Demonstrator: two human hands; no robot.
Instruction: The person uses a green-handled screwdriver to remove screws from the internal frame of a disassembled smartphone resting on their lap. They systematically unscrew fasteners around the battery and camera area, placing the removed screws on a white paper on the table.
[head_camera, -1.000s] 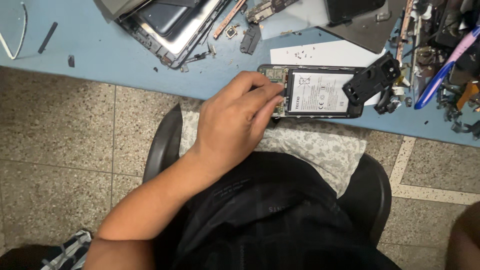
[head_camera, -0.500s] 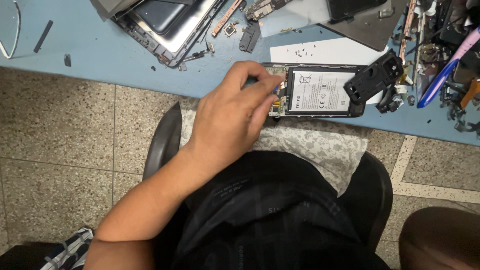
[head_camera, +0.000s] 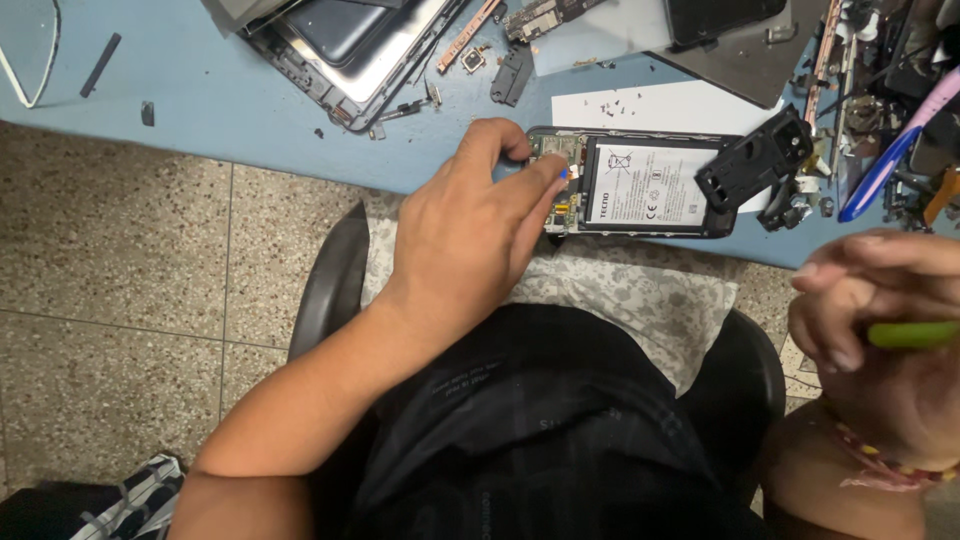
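An opened phone (head_camera: 650, 185), its back cover off and its white-labelled battery showing, lies at the near edge of the blue table (head_camera: 230, 100). My left hand (head_camera: 470, 240) grips the phone's left end, with the fingertips on the exposed circuit board. A loose black plastic cover piece (head_camera: 755, 165) rests on the phone's right end. My right hand (head_camera: 880, 340) hovers low at the right, off the table, closed around a green tool handle (head_camera: 915, 334). The tool's tip is out of view.
A second stripped device frame (head_camera: 350, 40) lies at the back of the table with small parts beside it. White paper (head_camera: 660, 105) holds tiny screws. Tools and a blue pen-like tool (head_camera: 880, 175) crowd the right. I sit on a black chair (head_camera: 325, 290) with a patterned cushion (head_camera: 640, 290).
My left hand has slid left off the battery to the phone's left end. My right hand has come into view at the lower right, holding the green tool.
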